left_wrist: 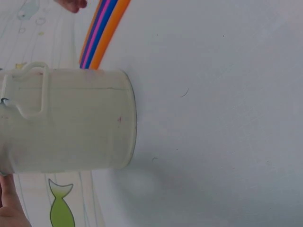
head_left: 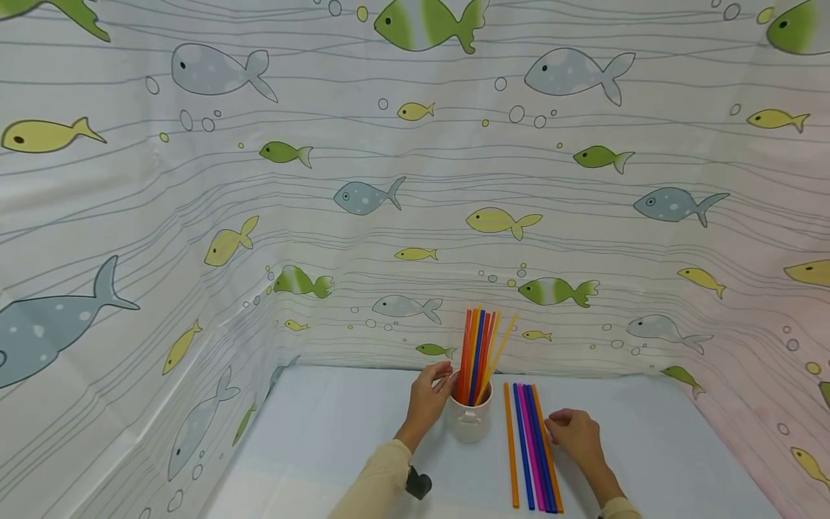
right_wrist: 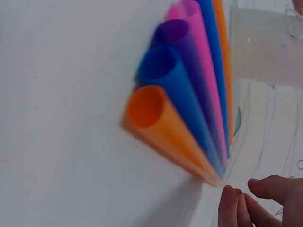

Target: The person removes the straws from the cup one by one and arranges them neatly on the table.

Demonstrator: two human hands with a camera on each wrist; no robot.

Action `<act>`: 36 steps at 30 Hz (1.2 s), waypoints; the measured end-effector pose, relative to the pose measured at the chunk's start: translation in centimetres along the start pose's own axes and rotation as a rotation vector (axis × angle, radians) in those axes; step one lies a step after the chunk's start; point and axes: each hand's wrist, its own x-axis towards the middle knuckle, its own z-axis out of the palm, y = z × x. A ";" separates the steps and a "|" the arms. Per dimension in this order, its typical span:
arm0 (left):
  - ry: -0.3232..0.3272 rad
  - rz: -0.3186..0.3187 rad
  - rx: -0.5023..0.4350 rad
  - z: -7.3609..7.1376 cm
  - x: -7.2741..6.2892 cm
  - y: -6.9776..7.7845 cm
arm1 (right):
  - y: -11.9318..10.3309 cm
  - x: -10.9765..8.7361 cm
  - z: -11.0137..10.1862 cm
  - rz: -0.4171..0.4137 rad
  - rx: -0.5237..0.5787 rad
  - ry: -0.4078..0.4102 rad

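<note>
On the left the fish-printed sheeting (head_left: 194, 288) meets the pale tabletop (head_left: 311, 440), and a cream sleeve (head_left: 379, 476) reaches in. The left hand (head_left: 426, 404) has its fingers up against the near-left side of a cream-white mug (head_left: 470, 430) at the rim; that grip looks loose, the fingers fairly straight and merely touching, though the left wrist view cuts most of them off. The mug stands upright, its small handle (head_left: 470, 416) facing the wearer, and holds a bunch of long tubes (head_left: 478, 353) in red, orange and blue, with one yellow-orange tube (head_left: 500, 353) leaning out to the right.

Just right of the mug a row of tubes lies flat on the tabletop, lengthwise to the wearer: an orange tube (head_left: 511, 447) slightly apart, a blue one (head_left: 523, 447), a pink one (head_left: 531, 447), a purple one (right_wrist: 191, 61), another blue one (right_wrist: 187, 99) and an outer orange one (head_left: 547, 447). Beside that last tube's far end is the right hand (head_left: 577, 432), its grip released, thumb and fingertips parted with nothing between them
</note>
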 end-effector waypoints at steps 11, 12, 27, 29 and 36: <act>0.006 -0.002 -0.032 0.0 0.2 -0.3 | -3.3 1.5 0.5 -0.105 0.012 0.031; 0.006 -0.011 -0.031 0.1 0.2 -0.3 | -3.6 1.8 0.6 -0.108 0.029 0.025; 0.004 -0.048 0.020 0.2 0.1 0.0 | -8.8 5.7 3.9 -0.202 0.363 -0.015; 0.002 -0.060 0.019 0.3 0.0 -0.2 | -9.1 5.9 4.3 -0.209 0.356 -0.013; 0.017 -0.042 0.021 0.5 0.1 -0.4 | -10.4 6.2 5.0 -0.231 0.337 -0.043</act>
